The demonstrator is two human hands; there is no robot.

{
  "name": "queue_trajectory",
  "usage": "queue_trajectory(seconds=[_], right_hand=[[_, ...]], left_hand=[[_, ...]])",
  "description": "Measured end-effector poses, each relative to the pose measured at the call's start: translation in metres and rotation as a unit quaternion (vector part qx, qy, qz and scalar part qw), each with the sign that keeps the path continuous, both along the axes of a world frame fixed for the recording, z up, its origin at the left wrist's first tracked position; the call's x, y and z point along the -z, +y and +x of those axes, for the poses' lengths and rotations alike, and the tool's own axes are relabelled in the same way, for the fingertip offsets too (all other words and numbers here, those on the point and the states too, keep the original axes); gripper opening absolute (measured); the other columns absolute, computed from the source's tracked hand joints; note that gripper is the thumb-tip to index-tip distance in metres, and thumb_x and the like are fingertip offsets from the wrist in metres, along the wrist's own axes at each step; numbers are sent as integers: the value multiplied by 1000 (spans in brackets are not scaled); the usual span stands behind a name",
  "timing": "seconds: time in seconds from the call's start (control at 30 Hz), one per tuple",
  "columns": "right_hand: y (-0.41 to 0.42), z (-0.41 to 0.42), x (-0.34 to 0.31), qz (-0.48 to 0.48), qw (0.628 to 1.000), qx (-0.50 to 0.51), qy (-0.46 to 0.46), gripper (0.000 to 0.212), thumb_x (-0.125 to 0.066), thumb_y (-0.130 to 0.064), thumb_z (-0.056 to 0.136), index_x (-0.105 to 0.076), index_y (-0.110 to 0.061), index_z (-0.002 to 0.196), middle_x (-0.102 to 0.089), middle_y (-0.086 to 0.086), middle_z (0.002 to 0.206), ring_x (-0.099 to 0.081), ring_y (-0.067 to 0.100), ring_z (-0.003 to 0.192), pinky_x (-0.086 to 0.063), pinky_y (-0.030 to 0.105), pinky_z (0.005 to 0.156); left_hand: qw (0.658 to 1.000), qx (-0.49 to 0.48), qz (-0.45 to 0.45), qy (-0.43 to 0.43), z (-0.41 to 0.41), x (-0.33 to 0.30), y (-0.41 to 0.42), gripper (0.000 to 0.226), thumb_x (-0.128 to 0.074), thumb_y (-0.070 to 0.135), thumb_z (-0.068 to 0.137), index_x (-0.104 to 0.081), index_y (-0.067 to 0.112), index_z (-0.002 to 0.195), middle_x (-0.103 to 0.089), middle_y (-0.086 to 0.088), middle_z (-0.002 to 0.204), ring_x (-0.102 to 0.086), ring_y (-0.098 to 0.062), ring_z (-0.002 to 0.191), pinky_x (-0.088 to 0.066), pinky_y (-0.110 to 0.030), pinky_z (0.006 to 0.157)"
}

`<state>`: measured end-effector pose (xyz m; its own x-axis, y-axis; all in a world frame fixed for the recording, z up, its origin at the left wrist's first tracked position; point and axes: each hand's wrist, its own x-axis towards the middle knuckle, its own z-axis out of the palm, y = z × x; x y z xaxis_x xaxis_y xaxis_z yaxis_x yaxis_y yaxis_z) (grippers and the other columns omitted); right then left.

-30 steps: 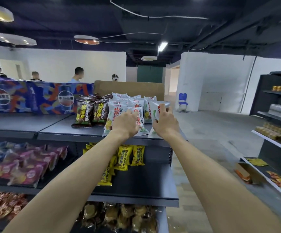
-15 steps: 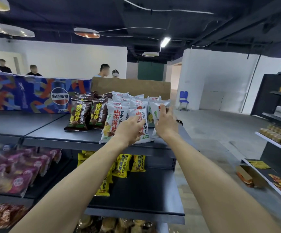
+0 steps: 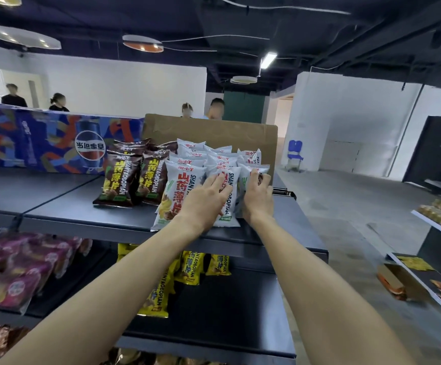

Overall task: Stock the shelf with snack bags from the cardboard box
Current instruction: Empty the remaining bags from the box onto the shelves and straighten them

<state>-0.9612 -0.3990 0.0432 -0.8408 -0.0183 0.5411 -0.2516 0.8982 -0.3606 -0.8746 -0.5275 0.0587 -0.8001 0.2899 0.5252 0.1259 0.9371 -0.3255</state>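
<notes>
Nearest the camera, both forearms are being stretched forward over the top shelf [image 3: 87, 217], and the two hands are being laid on the front rank of white snack bags [image 3: 185, 180]. The left hand [image 3: 206, 198] is being pressed flat, fingers nearly straight and slightly spread, on the face of the middle front bag. The right hand [image 3: 257, 193] is being set just beside it on the rightmost front bag [image 3: 252, 171], fingers bent over its face near the upper edge; whether that bag is really being gripped cannot be told.

The relation that matters is being set by the bags themselves: they are standing on their short bottom edges, long axis running up and leaning away from the hands, so anything to be squared lies directly ahead of and under the palms. The right hand is the nearer one to the open right end of the row (judging by the bare shelf there, the likely spot for further bags).

Just left of the white bags, dark brown snack bags [image 3: 120, 180] are being kept in their own ranks, touching the white group. Behind everything, the cardboard box [image 3: 214, 130] is being shown only as an upright brown wall; its contents are hidden. On the shelf below, yellow bags [image 3: 187, 267] are being displayed.
</notes>
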Motion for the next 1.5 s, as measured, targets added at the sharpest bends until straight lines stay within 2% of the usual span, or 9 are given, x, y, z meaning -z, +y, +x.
queue_trajectory(seconds=[0.1, 0.3, 0.43, 0.63, 0.87, 1.07, 1.23, 1.4, 1.5], right_hand=[[1, -5, 4, -10, 1000, -14, 10, 76, -61, 1, 84, -20, -16, 146, -25, 17, 142, -41, 40, 114, -48, 46, 79], [4, -19, 9, 14, 1000, -21, -10, 80, -60, -6, 88, -12, -16, 151, -18, 18, 149, -38, 41, 118, -46, 47, 86], [7, -28, 20, 46, 998, -34, -26, 80, -50, -15, 95, 3, -17, 155, -2, 20, 159, -29, 43, 130, -38, 51, 99], [2, -39, 29, 34, 997, -45, -44, 76, -42, -23, 98, 11, -27, 153, 12, 16, 161, -26, 45, 133, -34, 54, 101], [1, -45, 33, 18, 999, -41, -28, 66, -35, -32, 102, 7, -27, 153, 6, 17, 160, -28, 47, 131, -33, 55, 101], [1, -45, 33, 24, 999, -40, -26, 70, -38, -31, 101, 7, -26, 154, 4, 18, 160, -29, 47, 129, -36, 54, 99], [2, -35, 31, 29, 999, -28, -23, 67, -39, -34, 101, 2, -27, 153, 4, 13, 161, -26, 43, 132, -35, 57, 100], [8, -16, 25, 60, 998, -25, -9, 63, -42, -36, 101, -9, -24, 152, -4, 12, 160, -25, 40, 134, -35, 57, 101], [11, -3, 16, 75, 997, -19, -3, 56, -43, -26, 100, -18, -21, 150, -8, 12, 160, -25, 37, 136, -34, 55, 103]], left_hand=[[999, -14, -18, -30, -8, -4, 4, 74, -69, 14, 84, -26, 12, 144, -16, -14, 157, -12, -30, 147, -38, -42, 109], [996, -48, 17, -74, -15, -19, 21, 84, -78, 23, 75, -26, 10, 139, -30, -8, 142, -28, -28, 134, -43, -37, 97], [996, -55, 29, -70, -15, -17, 22, 88, -79, 16, 74, -23, 7, 142, -24, -11, 146, -26, -31, 134, -45, -36, 95], [996, -51, 27, -65, -16, -15, 18, 90, -76, 18, 78, -18, 7, 145, -19, -12, 150, -22, -32, 137, -44, -37, 99], [997, -44, 34, -50, -16, -10, 18, 88, -73, 15, 80, -17, 5, 147, -19, -13, 151, -18, -33, 139, -44, -36, 99], [997, -39, 55, -46, -18, -2, 17, 88, -73, 13, 81, -16, 5, 148, -20, -12, 149, -16, -32, 141, -46, -39, 101], [997, -42, 52, -42, -14, 6, 18, 84, -65, 7, 86, -12, 4, 151, -9, -15, 158, -5, -34, 147, -43, -42, 106], [998, -35, 36, -26, 3, 14, 12, 77, -62, 5, 87, -18, 3, 150, -17, -18, 156, -13, -34, 146, -42, -41, 107], [998, -45, 20, -34, 17, 18, 7, 77, -66, 10, 85, -23, 5, 149, -21, -18, 155, -17, -33, 145, -36, -41, 111]])
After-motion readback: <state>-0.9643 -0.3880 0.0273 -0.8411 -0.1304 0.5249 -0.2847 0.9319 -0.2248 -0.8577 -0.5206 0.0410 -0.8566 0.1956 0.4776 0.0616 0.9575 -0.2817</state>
